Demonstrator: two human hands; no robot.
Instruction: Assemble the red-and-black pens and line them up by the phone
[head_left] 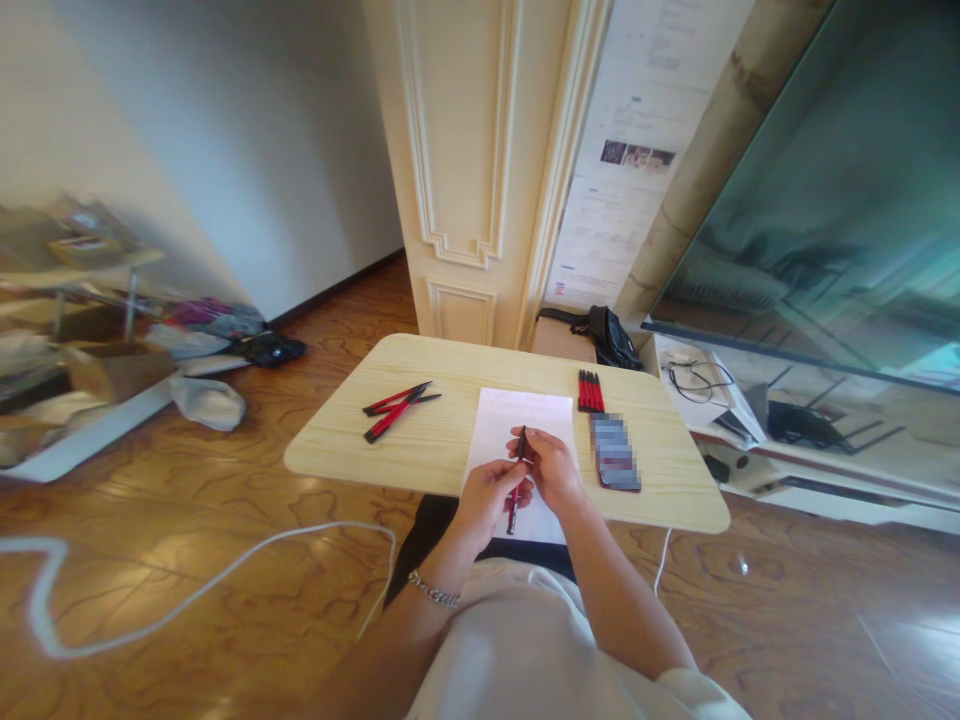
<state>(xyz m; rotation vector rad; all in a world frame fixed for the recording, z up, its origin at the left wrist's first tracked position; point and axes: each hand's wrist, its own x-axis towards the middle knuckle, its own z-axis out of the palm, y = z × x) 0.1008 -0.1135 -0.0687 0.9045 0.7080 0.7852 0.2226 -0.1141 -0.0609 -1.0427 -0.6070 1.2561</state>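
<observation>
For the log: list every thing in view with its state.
Pen: held in both hands above paper.
Left hand: shut on pen.
Right hand: shut on pen.
Paper: flat on table.
Loose pens: lying crossed, table's left.
Pen bundle: lying side by side, beyond paper.

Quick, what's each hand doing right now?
Left hand: closed on the slim red-and-black plastic pen.
Right hand: closed on the same pen's upper end.

loose red-and-black pens (397, 407) on the left of the pale wooden tabletop (337, 440); tidy bundle of pens (590, 391) at far right, just beyond a blurred card stack (615, 452); black bag (611, 335) behind; white cable (337, 524) across the floor (187, 480).
</observation>
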